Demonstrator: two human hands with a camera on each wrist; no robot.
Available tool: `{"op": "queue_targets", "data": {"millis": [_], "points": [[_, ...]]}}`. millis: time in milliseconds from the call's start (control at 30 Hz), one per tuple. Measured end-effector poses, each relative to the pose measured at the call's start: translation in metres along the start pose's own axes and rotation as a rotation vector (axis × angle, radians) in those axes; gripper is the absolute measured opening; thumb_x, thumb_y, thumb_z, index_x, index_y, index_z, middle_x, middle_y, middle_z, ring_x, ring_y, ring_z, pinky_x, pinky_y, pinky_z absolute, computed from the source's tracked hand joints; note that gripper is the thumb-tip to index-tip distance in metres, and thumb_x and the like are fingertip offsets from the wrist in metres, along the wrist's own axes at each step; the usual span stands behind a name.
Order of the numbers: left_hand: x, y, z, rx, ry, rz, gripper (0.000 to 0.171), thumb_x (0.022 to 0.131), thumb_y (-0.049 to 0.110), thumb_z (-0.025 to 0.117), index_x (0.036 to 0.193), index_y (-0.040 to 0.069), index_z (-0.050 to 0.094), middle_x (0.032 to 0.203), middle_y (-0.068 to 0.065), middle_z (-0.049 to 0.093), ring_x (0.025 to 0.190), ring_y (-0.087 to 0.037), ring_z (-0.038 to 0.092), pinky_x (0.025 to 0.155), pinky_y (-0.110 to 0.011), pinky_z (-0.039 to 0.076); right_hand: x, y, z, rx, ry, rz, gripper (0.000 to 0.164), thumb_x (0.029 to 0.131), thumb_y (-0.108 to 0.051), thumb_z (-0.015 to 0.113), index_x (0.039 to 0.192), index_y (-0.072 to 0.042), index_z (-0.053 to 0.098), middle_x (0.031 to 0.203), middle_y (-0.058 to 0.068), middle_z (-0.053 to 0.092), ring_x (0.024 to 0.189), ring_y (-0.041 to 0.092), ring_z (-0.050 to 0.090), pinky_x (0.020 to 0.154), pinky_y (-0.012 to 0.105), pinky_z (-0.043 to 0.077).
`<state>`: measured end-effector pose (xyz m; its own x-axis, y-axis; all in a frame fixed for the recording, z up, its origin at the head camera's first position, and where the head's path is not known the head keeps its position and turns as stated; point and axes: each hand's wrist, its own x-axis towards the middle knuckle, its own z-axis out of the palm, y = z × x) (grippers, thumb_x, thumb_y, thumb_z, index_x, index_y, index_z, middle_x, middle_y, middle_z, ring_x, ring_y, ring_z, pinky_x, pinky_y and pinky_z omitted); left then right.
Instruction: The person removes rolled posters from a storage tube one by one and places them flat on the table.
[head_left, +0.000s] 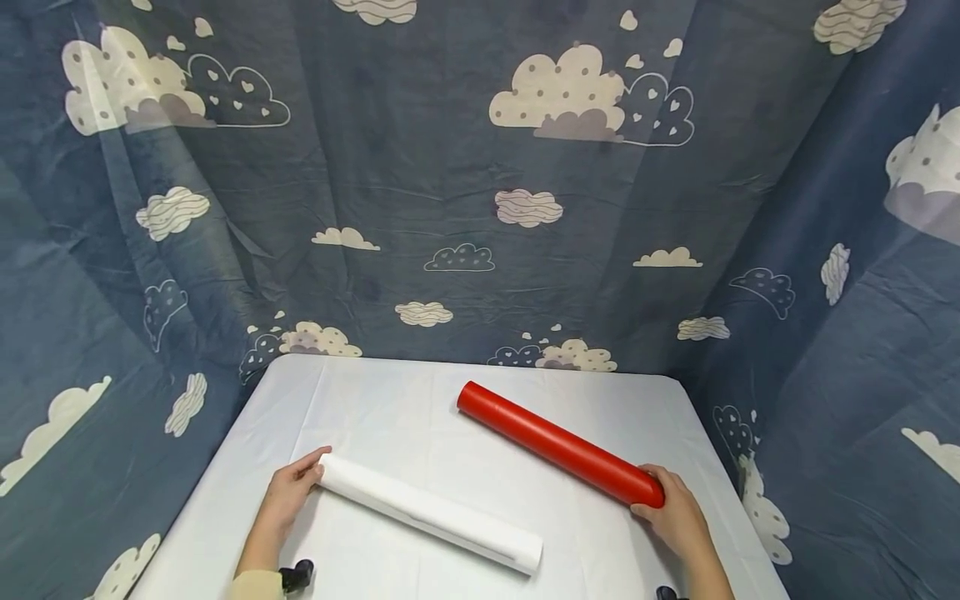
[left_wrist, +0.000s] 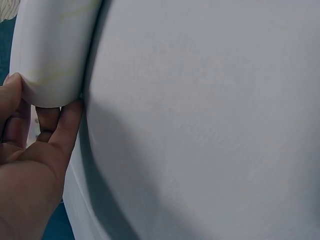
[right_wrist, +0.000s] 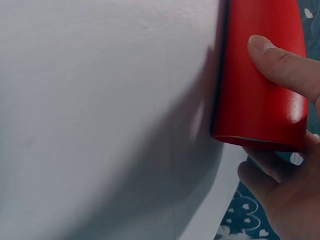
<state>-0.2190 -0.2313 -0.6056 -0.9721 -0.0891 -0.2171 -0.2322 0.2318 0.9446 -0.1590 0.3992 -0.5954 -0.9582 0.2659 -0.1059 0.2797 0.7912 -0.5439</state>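
Observation:
Two long rolls lie slantwise on the white table, both running from upper left to lower right. My left hand (head_left: 288, 490) holds the white roll (head_left: 435, 510) by its left end; in the left wrist view the thumb is on one side of the end and fingertips (left_wrist: 72, 107) are at the other. A lengthwise edge shows along the white roll's near side. At the right end of the glossy red roll (head_left: 555, 442), my right hand (head_left: 675, 512) grips it. In the right wrist view its thumb (right_wrist: 272, 57) lies over the red surface, with other fingers behind and below the end.
The white-covered table (head_left: 375, 383) has rounded far corners. A dark blue curtain (head_left: 420, 167) with cloud prints hangs behind it and along both sides. The red roll lies farther back than the white one, with table surface between them.

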Motion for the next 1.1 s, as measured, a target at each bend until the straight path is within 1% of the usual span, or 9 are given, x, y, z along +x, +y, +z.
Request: {"op": "queue_targets", "data": {"millis": [100, 267, 467, 667, 867, 967, 1100], "points": [[-0.001, 0.000, 0.002, -0.012, -0.011, -0.010, 0.046, 0.111, 0.011, 0.055, 0.156, 0.005, 0.052, 0.163, -0.022, 0.046, 0.152, -0.036, 0.043, 0.111, -0.029, 0.053, 0.005, -0.002, 0.000, -0.003, 0.001, -0.019, 0.081, 0.083, -0.015, 0.090, 0.152, -0.010, 0.048, 0.146, 0.031, 0.053, 0.129, 0.052, 0.052, 0.107, 0.078, 0.042], [-0.002, -0.001, 0.004, -0.022, -0.028, -0.019, 0.046, 0.110, 0.013, 0.057, 0.155, 0.006, 0.052, 0.163, -0.023, 0.046, 0.152, -0.036, 0.044, 0.109, -0.029, 0.055, 0.015, -0.005, 0.002, 0.000, -0.001, -0.046, 0.079, 0.083, -0.013, 0.089, 0.151, -0.009, 0.048, 0.144, 0.031, 0.055, 0.129, 0.051, 0.053, 0.108, 0.078, 0.041], [-0.007, -0.001, 0.007, -0.013, -0.010, -0.039, 0.045, 0.109, 0.015, 0.059, 0.153, 0.008, 0.056, 0.161, -0.021, 0.050, 0.150, -0.034, 0.046, 0.106, -0.027, 0.056, 0.028, -0.012, 0.001, -0.004, -0.021, -0.062, 0.079, 0.085, -0.013, 0.088, 0.152, -0.009, 0.047, 0.145, 0.031, 0.053, 0.129, 0.051, 0.052, 0.108, 0.078, 0.042], [-0.012, 0.001, 0.010, -0.007, -0.020, -0.047, 0.044, 0.109, 0.017, 0.061, 0.152, 0.010, 0.058, 0.160, -0.024, 0.050, 0.151, -0.037, 0.047, 0.108, -0.030, 0.056, 0.045, -0.017, 0.001, 0.001, -0.030, -0.085, 0.079, 0.086, -0.011, 0.087, 0.153, -0.008, 0.045, 0.146, 0.031, 0.052, 0.128, 0.051, 0.050, 0.108, 0.077, 0.044], [-0.014, 0.000, 0.011, -0.022, -0.032, -0.049, 0.043, 0.108, 0.017, 0.062, 0.150, 0.010, 0.060, 0.159, -0.024, 0.052, 0.149, -0.034, 0.048, 0.105, -0.027, 0.057, 0.065, -0.025, 0.002, 0.005, -0.051, -0.075, 0.079, 0.087, -0.010, 0.087, 0.154, -0.009, 0.045, 0.147, 0.030, 0.050, 0.129, 0.052, 0.048, 0.109, 0.076, 0.044], [-0.015, -0.002, 0.011, -0.023, -0.030, -0.060, 0.043, 0.108, 0.018, 0.063, 0.150, 0.009, 0.061, 0.159, -0.024, 0.052, 0.148, -0.033, 0.050, 0.104, -0.027, 0.058, 0.074, -0.029, 0.004, 0.003, -0.061, -0.077, 0.078, 0.086, -0.009, 0.087, 0.153, -0.009, 0.046, 0.148, 0.030, 0.050, 0.131, 0.051, 0.048, 0.112, 0.077, 0.041], [-0.017, -0.003, 0.011, -0.035, -0.023, -0.068, 0.042, 0.107, 0.015, 0.062, 0.149, 0.009, 0.061, 0.158, -0.023, 0.053, 0.145, -0.029, 0.052, 0.103, -0.027, 0.059, 0.084, -0.036, 0.006, -0.010, -0.073, -0.082, 0.078, 0.085, -0.008, 0.087, 0.152, -0.009, 0.046, 0.148, 0.029, 0.050, 0.132, 0.050, 0.048, 0.114, 0.077, 0.038]]}}
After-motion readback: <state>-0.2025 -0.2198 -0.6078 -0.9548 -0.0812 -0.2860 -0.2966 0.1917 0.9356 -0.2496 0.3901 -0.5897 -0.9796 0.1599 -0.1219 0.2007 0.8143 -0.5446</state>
